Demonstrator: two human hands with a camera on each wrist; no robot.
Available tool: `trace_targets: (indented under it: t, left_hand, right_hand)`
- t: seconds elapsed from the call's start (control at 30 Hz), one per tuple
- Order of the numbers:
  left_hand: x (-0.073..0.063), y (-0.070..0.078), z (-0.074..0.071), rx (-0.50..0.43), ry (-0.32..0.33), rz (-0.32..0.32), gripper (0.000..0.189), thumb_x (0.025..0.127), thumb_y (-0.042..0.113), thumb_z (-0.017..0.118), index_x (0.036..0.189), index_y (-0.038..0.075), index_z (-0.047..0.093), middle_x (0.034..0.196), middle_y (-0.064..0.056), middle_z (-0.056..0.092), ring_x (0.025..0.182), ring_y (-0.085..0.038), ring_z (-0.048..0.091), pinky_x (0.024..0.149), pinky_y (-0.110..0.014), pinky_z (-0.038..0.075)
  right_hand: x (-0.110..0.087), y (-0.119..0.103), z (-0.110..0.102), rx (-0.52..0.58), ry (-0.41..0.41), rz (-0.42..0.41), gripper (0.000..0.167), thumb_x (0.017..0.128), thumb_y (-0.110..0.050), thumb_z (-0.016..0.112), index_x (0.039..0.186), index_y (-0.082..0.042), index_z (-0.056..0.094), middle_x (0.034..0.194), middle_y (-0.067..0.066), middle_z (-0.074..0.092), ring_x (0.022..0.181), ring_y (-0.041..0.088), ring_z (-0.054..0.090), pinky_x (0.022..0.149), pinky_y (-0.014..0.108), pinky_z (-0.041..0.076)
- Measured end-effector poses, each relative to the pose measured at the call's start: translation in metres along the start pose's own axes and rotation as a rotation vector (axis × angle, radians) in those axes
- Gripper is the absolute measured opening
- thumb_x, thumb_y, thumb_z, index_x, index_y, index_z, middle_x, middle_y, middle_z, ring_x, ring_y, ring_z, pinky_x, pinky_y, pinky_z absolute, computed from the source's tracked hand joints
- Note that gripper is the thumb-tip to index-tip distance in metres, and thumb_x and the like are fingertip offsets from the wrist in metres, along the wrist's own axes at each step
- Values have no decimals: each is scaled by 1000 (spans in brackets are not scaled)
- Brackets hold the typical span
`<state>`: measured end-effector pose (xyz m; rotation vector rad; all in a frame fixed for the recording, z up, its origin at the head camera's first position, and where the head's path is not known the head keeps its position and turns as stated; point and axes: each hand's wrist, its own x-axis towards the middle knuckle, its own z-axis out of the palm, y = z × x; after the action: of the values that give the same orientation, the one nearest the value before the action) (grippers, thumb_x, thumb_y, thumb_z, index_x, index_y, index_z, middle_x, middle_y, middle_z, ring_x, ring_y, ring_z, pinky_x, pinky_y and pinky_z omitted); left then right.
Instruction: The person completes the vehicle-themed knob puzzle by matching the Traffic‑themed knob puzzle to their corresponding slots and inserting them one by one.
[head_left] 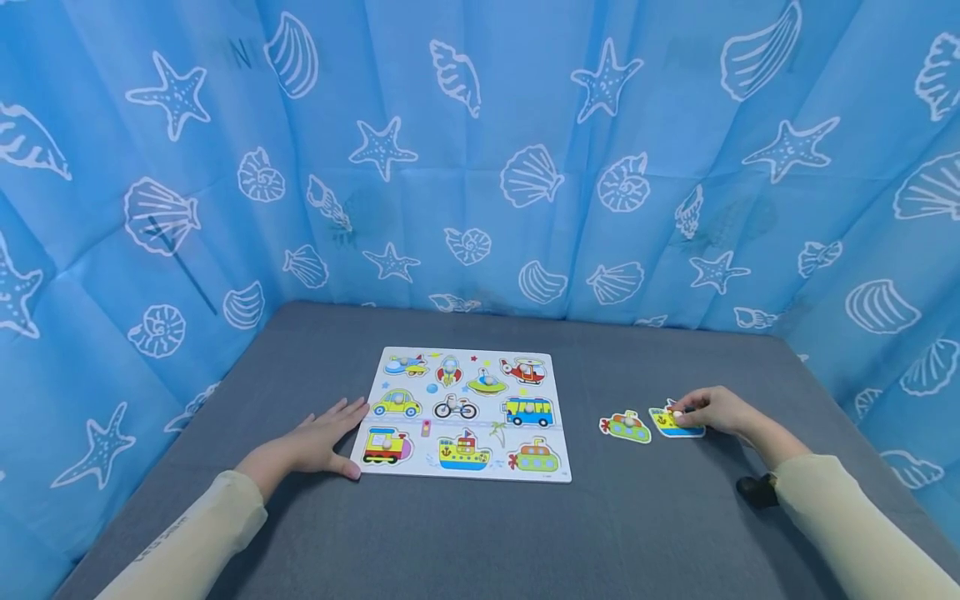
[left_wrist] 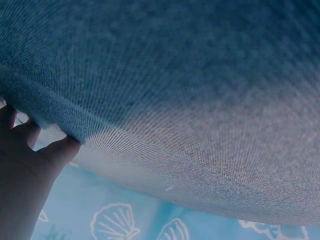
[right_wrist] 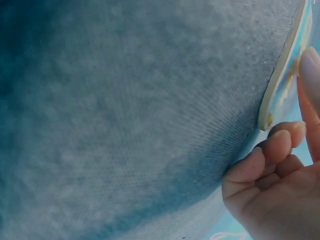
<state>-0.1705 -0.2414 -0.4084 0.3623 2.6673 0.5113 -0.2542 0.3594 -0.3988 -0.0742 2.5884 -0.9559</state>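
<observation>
A white wooden peg puzzle board point(head_left: 438, 433) with pictures of vehicles lies on the table. Spread fingers of my left hand point(head_left: 315, 437) touch its left edge, the thumb near the lower corner. Off to the board's right, my right hand point(head_left: 716, 410) pinches the small knob of a yellow and blue ship puzzle piece point(head_left: 670, 425), which seems to lie on the cloth. Next to it is a green and orange submarine puzzle piece point(head_left: 632, 430) with its own knob. In the right wrist view the ship piece's edge point(right_wrist: 272, 102) shows beside curled fingers point(right_wrist: 245, 170).
Grey cloth covers the table point(head_left: 480, 542). A blue curtain point(head_left: 465, 167) printed with white shells and starfish hangs behind and along both sides. Beneath the right wrist sits a small black object point(head_left: 756, 492), part of it hidden by the sleeve.
</observation>
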Motion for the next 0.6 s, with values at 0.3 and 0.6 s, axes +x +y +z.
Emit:
trace_targets:
  t: [0.3,0.6]
  left_hand:
    - [0,0,0,0,4,-5,110,74,52,78,155,5,20,159,-20,16,145,-44,6,107,-71,6]
    - [1,-2,0,-12,-16,1,112,75,55,76,155,4,17,160,-20,14,145,-44,4,108,-70,4]
  right_hand:
    - [-13,-6,-4,4,22,-55,35,92,-23,68,107,9,66,102,13,62,89,25,52,72,35,43]
    - [-26,-33,6,23,41,-117,36,92,-23,69,108,10,67,99,11,63,85,23,50,70,35,42]
